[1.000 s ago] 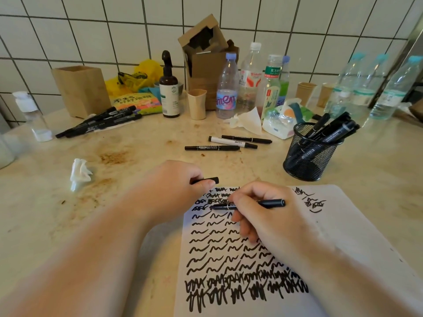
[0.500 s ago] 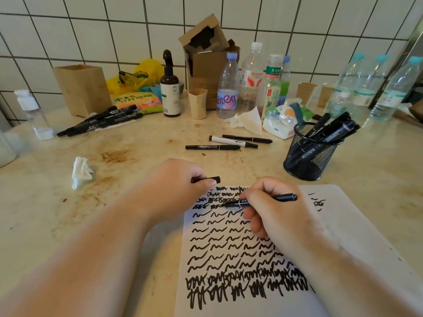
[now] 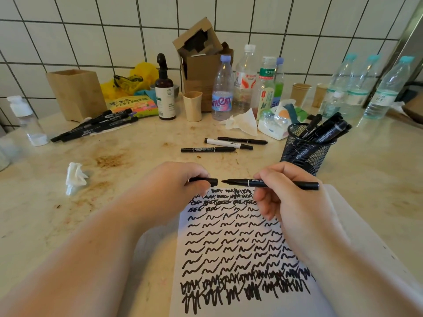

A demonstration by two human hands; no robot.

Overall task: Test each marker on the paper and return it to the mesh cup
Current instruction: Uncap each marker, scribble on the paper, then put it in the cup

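Note:
My right hand (image 3: 288, 200) grips a black marker (image 3: 245, 182) level above the top of the white paper (image 3: 231, 252), tip pointing left. My left hand (image 3: 174, 188) pinches the marker's black cap (image 3: 207, 181), its open end a small gap from the tip. The paper is covered with black scribbles. A black mesh cup (image 3: 305, 154) stands to the right behind my right hand, with several black markers in it. Three more markers (image 3: 226, 144) lie on the table beyond my hands.
Several markers (image 3: 96, 126) lie at the back left by a wooden box (image 3: 76, 93). Bottles (image 3: 223, 88), paper cups, a cardboard box and tissues crowd the tiled wall. A crumpled tissue (image 3: 74, 177) lies at the left.
My right hand lifted the marker off the paper and turned it level, tip toward the cap. My left hand with the cap stayed nearly in place.

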